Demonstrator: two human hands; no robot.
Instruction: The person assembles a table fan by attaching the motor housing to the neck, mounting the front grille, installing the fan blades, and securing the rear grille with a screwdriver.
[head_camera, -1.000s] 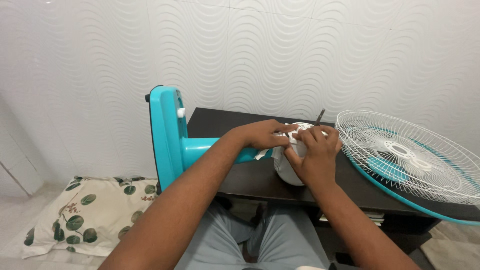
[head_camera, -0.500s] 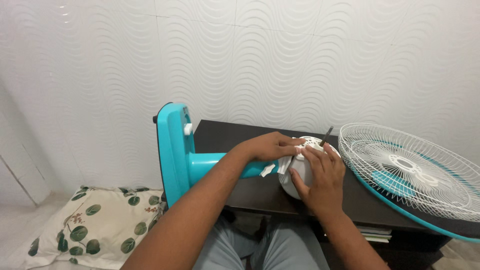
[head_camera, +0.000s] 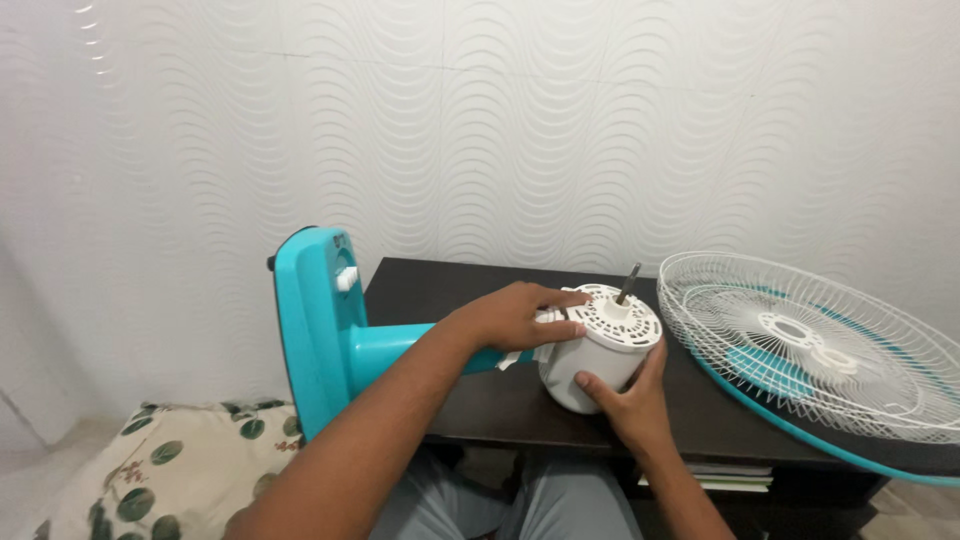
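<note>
A white fan motor housing (head_camera: 605, 345) with a perforated face and a metal shaft (head_camera: 628, 284) lies tilted on the dark table (head_camera: 450, 290). It joins a teal neck (head_camera: 395, 340) and a teal fan base (head_camera: 310, 320) that stands on edge past the table's left end. My right hand (head_camera: 625, 395) cups the housing from below. My left hand (head_camera: 520, 315) lies on the housing's upper left side, fingers pressing a crumpled white cloth or paper (head_camera: 548, 325) against it.
A white wire fan grille (head_camera: 810, 345) with a teal rim rests on the table's right part. A leaf-patterned pillow (head_camera: 150, 480) lies on the floor at left. A wavy white wall (head_camera: 500, 130) stands behind. Books (head_camera: 720, 478) sit under the table.
My right hand has dropped from the housing's top face to its underside, uncovering the perforated face and shaft. My left hand stays on the upper left side. The view shifted.
</note>
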